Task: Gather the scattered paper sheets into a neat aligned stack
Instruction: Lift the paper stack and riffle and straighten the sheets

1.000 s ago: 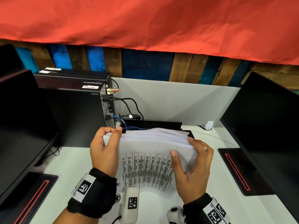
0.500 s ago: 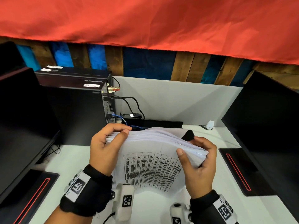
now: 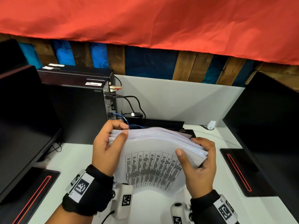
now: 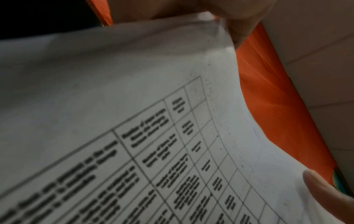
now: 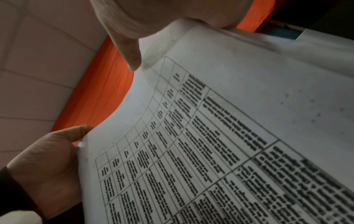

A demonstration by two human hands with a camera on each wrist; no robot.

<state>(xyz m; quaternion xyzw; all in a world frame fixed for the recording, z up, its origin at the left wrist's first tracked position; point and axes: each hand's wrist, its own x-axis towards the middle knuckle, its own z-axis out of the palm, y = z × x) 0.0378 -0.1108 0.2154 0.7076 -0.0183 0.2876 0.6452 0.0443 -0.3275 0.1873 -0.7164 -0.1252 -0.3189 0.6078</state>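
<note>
Between the left hand (image 3: pixel 107 147) and right hand (image 3: pixel 199 165), each grip pinching one short end, the paper stack (image 3: pixel 153 159) spans crosswise above the worktop (image 3: pixel 72 157), edges fanned.

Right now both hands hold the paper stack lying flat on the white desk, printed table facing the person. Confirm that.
Not quite. The paper stack is not lying flat on the white desk: the head view shows it held up on edge, bowed between the left hand and right hand. Both hands do hold it, printed table facing the person.
</note>
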